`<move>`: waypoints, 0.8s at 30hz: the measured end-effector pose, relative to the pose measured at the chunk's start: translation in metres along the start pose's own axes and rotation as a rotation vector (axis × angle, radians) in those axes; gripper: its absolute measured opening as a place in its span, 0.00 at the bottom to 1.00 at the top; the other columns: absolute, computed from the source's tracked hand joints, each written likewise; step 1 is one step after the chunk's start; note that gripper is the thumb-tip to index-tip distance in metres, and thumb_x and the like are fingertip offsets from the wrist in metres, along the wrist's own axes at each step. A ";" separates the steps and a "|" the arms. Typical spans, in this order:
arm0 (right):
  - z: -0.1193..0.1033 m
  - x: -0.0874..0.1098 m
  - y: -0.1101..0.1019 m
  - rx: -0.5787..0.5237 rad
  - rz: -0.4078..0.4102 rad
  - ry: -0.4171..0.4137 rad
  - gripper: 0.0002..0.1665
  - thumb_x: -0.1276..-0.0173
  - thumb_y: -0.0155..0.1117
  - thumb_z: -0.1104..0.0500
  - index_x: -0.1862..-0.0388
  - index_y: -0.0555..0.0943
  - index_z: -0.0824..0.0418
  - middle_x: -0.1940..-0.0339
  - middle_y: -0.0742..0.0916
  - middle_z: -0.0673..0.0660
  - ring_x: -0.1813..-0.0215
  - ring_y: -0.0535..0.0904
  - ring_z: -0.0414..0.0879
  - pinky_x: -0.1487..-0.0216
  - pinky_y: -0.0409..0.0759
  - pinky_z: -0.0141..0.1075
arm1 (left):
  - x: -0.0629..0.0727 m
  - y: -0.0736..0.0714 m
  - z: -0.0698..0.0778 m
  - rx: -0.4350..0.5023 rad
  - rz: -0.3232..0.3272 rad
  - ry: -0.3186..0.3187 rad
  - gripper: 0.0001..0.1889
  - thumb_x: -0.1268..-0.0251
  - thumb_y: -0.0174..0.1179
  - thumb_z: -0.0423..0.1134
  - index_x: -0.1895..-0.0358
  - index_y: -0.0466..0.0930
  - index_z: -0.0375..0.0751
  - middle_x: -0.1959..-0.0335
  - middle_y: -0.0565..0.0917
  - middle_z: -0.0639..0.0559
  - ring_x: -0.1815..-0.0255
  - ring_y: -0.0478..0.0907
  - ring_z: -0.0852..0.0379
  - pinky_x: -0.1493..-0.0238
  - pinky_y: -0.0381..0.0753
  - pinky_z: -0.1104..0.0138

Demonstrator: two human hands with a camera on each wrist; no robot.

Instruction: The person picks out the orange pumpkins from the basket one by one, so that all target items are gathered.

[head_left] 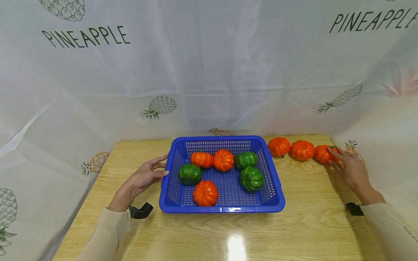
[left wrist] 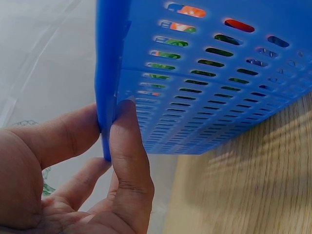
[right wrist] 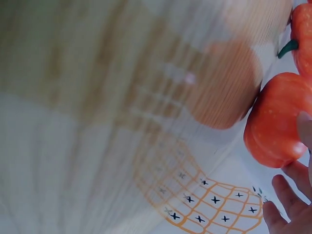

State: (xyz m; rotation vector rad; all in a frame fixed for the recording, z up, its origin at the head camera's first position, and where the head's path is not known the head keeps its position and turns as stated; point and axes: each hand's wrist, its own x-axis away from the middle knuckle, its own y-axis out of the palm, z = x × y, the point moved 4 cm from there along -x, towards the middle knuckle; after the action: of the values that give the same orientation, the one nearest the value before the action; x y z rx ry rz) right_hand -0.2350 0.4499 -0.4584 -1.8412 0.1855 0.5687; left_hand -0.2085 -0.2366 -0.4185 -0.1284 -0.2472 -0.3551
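The right grip (head_left: 347, 166) has its fingers loosely curved over the end pumpkin (head_left: 323, 153) of a row of three orange ones at the far right of the tabletop (head_left: 310, 224); the fingertips touch it, but it cannot be told whether they have closed round it, and the right wrist view shows the fruit only partly covered by fingers (right wrist: 292, 190). The left grip (head_left: 147, 175) pinches the left rim of the blue basket (head_left: 222, 209), thumb (left wrist: 127, 161) on the outer wall and a finger behind the edge. The likeliest slip is at the pumpkin: its skin looks glossy and ribbed, so a hold by fingertips alone could let it roll out, and it lies near the tabletop's right edge and the draped plastic sheet (head_left: 385, 119), where it could drop out of reach. Its neighbour (head_left: 302, 150) sits just beside it and could be knocked along the row. The basket already holds three orange and three green pumpkins, so one dropped in from height could bounce off them or jolt the light basket if the left pinch is weak.
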 end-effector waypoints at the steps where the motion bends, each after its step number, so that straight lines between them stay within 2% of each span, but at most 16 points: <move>1: 0.000 0.000 0.000 -0.001 0.001 0.001 0.34 0.29 0.70 0.70 0.25 0.75 0.66 0.34 0.77 0.82 0.37 0.69 0.85 0.32 0.62 0.79 | 0.000 0.000 0.000 -0.001 0.001 -0.001 0.40 0.20 0.57 0.28 0.13 0.47 0.38 0.32 0.70 0.31 0.55 0.85 0.58 0.52 0.88 0.64; 7: -0.002 -0.003 0.001 -0.016 0.016 0.014 0.33 0.42 0.76 0.76 0.36 0.80 0.71 0.40 0.80 0.83 0.40 0.73 0.85 0.46 0.69 0.82 | 0.000 0.000 -0.002 0.003 0.001 -0.001 0.40 0.20 0.57 0.28 0.13 0.47 0.38 0.33 0.71 0.33 0.55 0.85 0.58 0.52 0.88 0.64; 13: -0.003 0.003 -0.001 -0.073 -0.004 0.049 0.34 0.39 0.74 0.76 0.33 0.79 0.71 0.39 0.79 0.83 0.37 0.70 0.87 0.43 0.64 0.84 | 0.001 0.000 -0.003 0.004 -0.008 0.005 0.40 0.20 0.56 0.28 0.13 0.46 0.37 0.34 0.72 0.34 0.54 0.85 0.58 0.51 0.88 0.63; 16: -0.005 0.005 -0.004 -0.087 -0.028 0.056 0.33 0.36 0.72 0.75 0.31 0.78 0.70 0.37 0.78 0.83 0.35 0.69 0.86 0.45 0.65 0.83 | 0.001 0.000 -0.002 0.005 -0.002 0.003 0.40 0.20 0.57 0.28 0.13 0.47 0.37 0.33 0.71 0.33 0.54 0.85 0.57 0.51 0.88 0.62; 18: -0.008 0.006 -0.007 -0.085 -0.036 0.055 0.31 0.35 0.71 0.74 0.31 0.79 0.70 0.36 0.78 0.82 0.40 0.74 0.84 0.59 0.78 0.72 | 0.001 0.000 -0.002 0.008 0.003 -0.002 0.40 0.20 0.57 0.28 0.13 0.47 0.38 0.33 0.71 0.32 0.54 0.85 0.57 0.51 0.88 0.62; 19: -0.010 0.006 -0.010 -0.080 -0.037 0.054 0.30 0.35 0.71 0.74 0.33 0.80 0.71 0.36 0.78 0.82 0.41 0.74 0.84 0.66 0.80 0.64 | 0.001 0.000 -0.002 0.008 0.004 -0.004 0.40 0.20 0.57 0.28 0.13 0.47 0.38 0.33 0.70 0.32 0.55 0.85 0.58 0.51 0.88 0.62; 20: -0.012 0.006 -0.013 -0.072 -0.035 0.054 0.29 0.35 0.70 0.74 0.34 0.80 0.71 0.37 0.79 0.82 0.43 0.75 0.84 0.75 0.77 0.54 | 0.001 0.000 -0.002 0.009 0.006 -0.006 0.40 0.20 0.57 0.29 0.13 0.47 0.38 0.32 0.70 0.32 0.55 0.85 0.58 0.51 0.88 0.63; 21: -0.015 0.005 -0.016 -0.058 -0.025 0.054 0.28 0.35 0.70 0.74 0.35 0.81 0.72 0.37 0.79 0.81 0.51 0.79 0.80 0.81 0.70 0.45 | 0.001 0.001 -0.001 0.009 0.006 -0.008 0.40 0.20 0.57 0.29 0.13 0.47 0.38 0.32 0.69 0.32 0.55 0.85 0.58 0.52 0.88 0.63; 23: -0.022 0.002 -0.025 -0.041 0.005 0.063 0.26 0.36 0.71 0.74 0.38 0.82 0.73 0.39 0.80 0.81 0.68 0.81 0.70 0.85 0.54 0.34 | 0.001 0.001 0.000 0.009 0.006 -0.010 0.40 0.20 0.57 0.29 0.13 0.47 0.39 0.31 0.69 0.31 0.56 0.85 0.58 0.52 0.88 0.63; 24: -0.026 0.000 -0.030 -0.034 0.025 0.067 0.25 0.36 0.71 0.74 0.39 0.83 0.73 0.40 0.81 0.81 0.75 0.78 0.64 0.85 0.53 0.33 | 0.001 0.001 0.000 0.008 0.006 -0.011 0.40 0.20 0.57 0.29 0.13 0.47 0.39 0.31 0.68 0.31 0.57 0.85 0.58 0.52 0.88 0.63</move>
State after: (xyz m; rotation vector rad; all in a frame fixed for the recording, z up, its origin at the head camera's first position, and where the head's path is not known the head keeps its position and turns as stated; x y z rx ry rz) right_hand -0.2152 0.4361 -0.4266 -1.8941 0.2454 0.5310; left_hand -0.2075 -0.2361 -0.4181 -0.1229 -0.2587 -0.3476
